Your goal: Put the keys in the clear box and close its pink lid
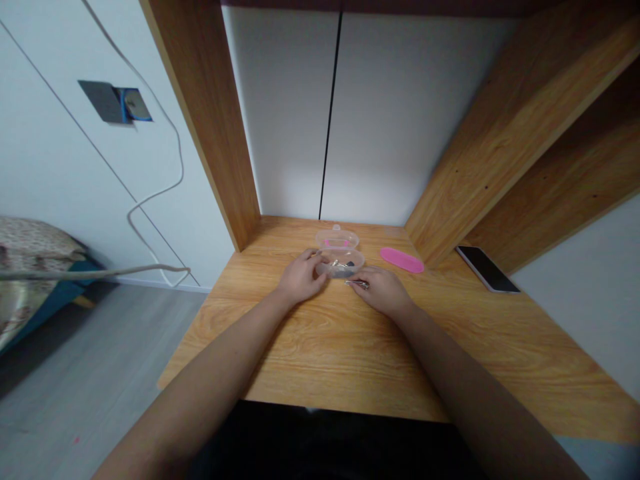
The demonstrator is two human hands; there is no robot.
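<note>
A clear plastic case (361,261) lies with its lid (353,235) flipped back on the wooden table, and small metal and dark items sit inside it. My left hand (302,277) rests at the case's left side, its fingers curled around the rim. At the lower right of the case, my right hand (383,288) is closed on a small shiny metal item (359,283), just above the table. A pink oval piece (402,260) lies flat to the right of the case.
A phone (487,269) lies at the right on the table (320,347). Wooden panels (200,113) rise at both sides, with a white wall behind. A pale cable (181,153) hangs at the left, near a bed and an open wall socket.
</note>
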